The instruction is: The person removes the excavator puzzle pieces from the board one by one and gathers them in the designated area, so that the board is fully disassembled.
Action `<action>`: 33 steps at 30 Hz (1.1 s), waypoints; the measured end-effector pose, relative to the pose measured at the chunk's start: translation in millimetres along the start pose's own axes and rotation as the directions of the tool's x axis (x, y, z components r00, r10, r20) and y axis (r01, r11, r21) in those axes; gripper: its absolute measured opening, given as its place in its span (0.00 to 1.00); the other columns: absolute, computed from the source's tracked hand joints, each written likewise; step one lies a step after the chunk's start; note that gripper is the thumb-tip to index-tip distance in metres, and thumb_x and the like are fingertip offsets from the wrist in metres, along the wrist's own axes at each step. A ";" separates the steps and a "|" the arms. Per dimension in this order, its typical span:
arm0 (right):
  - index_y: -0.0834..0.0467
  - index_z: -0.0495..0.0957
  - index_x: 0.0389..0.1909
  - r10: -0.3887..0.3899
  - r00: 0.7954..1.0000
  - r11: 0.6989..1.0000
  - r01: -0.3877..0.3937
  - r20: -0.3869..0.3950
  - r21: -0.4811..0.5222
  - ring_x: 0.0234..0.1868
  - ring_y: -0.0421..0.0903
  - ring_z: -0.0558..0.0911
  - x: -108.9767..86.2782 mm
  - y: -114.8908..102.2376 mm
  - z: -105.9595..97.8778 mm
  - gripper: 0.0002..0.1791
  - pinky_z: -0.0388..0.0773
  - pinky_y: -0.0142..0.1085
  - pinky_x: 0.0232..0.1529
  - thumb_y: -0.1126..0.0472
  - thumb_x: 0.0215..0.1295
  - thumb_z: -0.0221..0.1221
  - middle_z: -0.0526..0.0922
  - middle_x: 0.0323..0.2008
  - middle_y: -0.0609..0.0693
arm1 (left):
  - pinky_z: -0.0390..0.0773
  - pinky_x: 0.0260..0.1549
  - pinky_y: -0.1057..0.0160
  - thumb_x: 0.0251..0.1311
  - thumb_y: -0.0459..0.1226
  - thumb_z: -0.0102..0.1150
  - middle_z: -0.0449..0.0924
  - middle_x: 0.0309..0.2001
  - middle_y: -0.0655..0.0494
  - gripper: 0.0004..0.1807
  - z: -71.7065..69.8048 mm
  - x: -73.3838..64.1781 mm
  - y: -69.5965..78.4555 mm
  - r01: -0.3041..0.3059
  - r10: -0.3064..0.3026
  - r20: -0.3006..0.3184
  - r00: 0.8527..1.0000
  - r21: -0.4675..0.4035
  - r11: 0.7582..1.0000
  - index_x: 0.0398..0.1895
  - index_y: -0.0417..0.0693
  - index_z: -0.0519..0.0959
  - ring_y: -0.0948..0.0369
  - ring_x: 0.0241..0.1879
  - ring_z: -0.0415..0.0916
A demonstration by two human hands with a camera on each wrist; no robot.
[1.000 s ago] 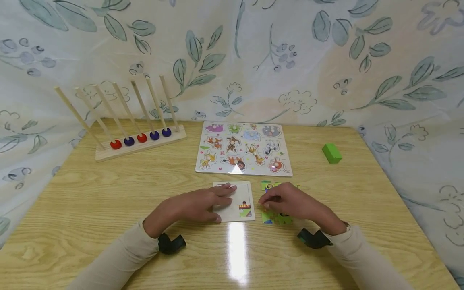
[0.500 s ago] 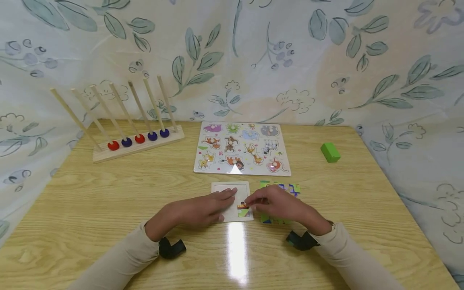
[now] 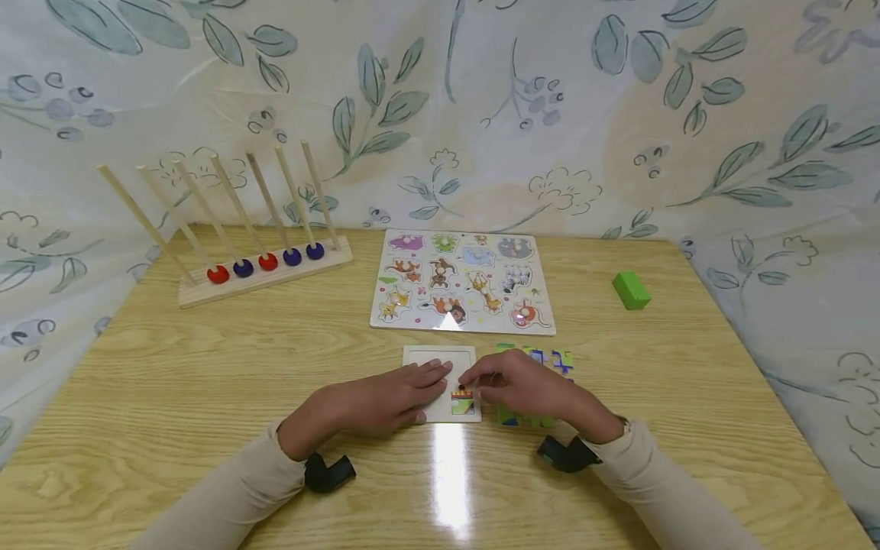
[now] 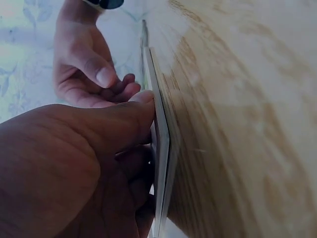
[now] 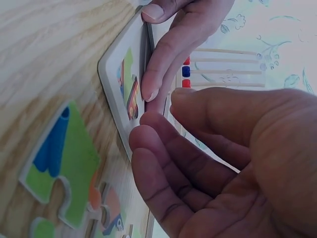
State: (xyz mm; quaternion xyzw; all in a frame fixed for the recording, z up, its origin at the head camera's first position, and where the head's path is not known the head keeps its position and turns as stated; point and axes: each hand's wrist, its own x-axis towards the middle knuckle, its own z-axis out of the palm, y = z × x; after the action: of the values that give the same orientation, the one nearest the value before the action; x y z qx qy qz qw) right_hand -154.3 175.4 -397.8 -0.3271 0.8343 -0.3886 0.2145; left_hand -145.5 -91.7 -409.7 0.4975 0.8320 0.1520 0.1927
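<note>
A small pale wooden puzzle tray (image 3: 426, 353) lies flat on the table, with a joined-looking puzzle patch (image 3: 463, 405) in its lower right corner. My left hand (image 3: 381, 397) rests on the tray's left part with its fingers extended, covering some of it. My right hand (image 3: 529, 388) hovers at the tray's right edge, its index fingertip close to the patch. In the right wrist view the right thumb and loosely bent fingers stand apart with no piece visible between them. Several loose green puzzle pieces (image 3: 564, 360) lie right of the tray, partly hidden under the right hand.
Behind the tray lies an animal peg puzzle board (image 3: 462, 283). A wooden rack (image 3: 302, 263) with upright sticks and red and blue beads stands back left. A green block (image 3: 631, 290) sits back right. A floral cloth (image 3: 467, 114) hangs along the table's far edge.
My right hand has moved left from over the loose pieces to the tray's right edge. The left hand's fingers have drawn together and lie flatter on the tray.
</note>
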 end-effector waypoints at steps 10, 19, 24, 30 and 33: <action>0.61 0.83 0.47 0.021 1.000 1.000 -0.020 -0.008 0.006 0.42 0.41 0.81 1.3 -1.8 6.9 0.11 0.79 0.33 0.41 0.69 0.67 0.59 0.84 0.44 0.49 | 0.50 0.69 0.53 0.74 0.39 0.46 0.42 0.77 0.45 0.31 1.9 -0.5 2.9 0.005 -0.005 0.010 1.000 0.007 1.000 0.74 0.35 0.54 0.50 0.75 0.40; 0.60 0.83 0.47 0.011 1.000 1.000 -0.011 -0.010 -0.006 0.43 0.41 0.82 1.9 -2.5 5.2 0.10 0.79 0.33 0.42 0.69 0.67 0.59 0.84 0.43 0.48 | 0.51 0.69 0.52 0.74 0.38 0.47 0.43 0.76 0.43 0.30 1.2 -1.1 2.6 -0.010 0.010 -0.017 1.000 0.027 1.000 0.73 0.33 0.55 0.48 0.74 0.41; 0.60 0.83 0.46 -0.027 0.999 1.000 0.027 -0.021 -0.005 0.43 0.42 0.81 2.7 -2.4 4.8 0.10 0.79 0.34 0.41 0.70 0.67 0.58 0.83 0.43 0.48 | 0.50 0.69 0.52 0.74 0.38 0.47 0.42 0.77 0.44 0.30 -0.4 -1.2 3.1 0.010 -0.010 -0.008 1.000 -0.003 1.000 0.74 0.34 0.54 0.49 0.75 0.40; 0.58 0.83 0.42 -0.093 0.994 0.995 0.090 -0.061 -0.037 0.40 0.41 0.78 6.9 -1.5 6.5 0.10 0.79 0.35 0.40 0.72 0.66 0.58 0.80 0.41 0.46 | 0.50 0.69 0.52 0.74 0.38 0.46 0.42 0.77 0.44 0.31 -0.6 0.3 1.9 0.004 -0.004 -0.006 1.000 -0.013 1.000 0.74 0.34 0.54 0.49 0.75 0.38; 0.58 0.84 0.43 -0.100 0.992 0.994 0.096 -0.072 -0.051 0.39 0.40 0.78 8.0 -1.1 8.2 0.10 0.78 0.35 0.40 0.72 0.66 0.59 0.79 0.40 0.46 | 0.50 0.69 0.52 0.74 0.38 0.46 0.42 0.77 0.44 0.31 0.0 0.7 1.5 -0.002 0.002 -0.005 1.000 -0.004 1.000 0.74 0.34 0.53 0.49 0.75 0.39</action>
State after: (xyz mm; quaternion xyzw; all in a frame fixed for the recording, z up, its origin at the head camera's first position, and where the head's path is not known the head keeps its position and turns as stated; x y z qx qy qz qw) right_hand -154.4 165.0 -402.8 -0.3581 0.8336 -0.3905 0.1560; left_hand -144.7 -90.4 -409.1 0.4974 0.8317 0.1551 0.1917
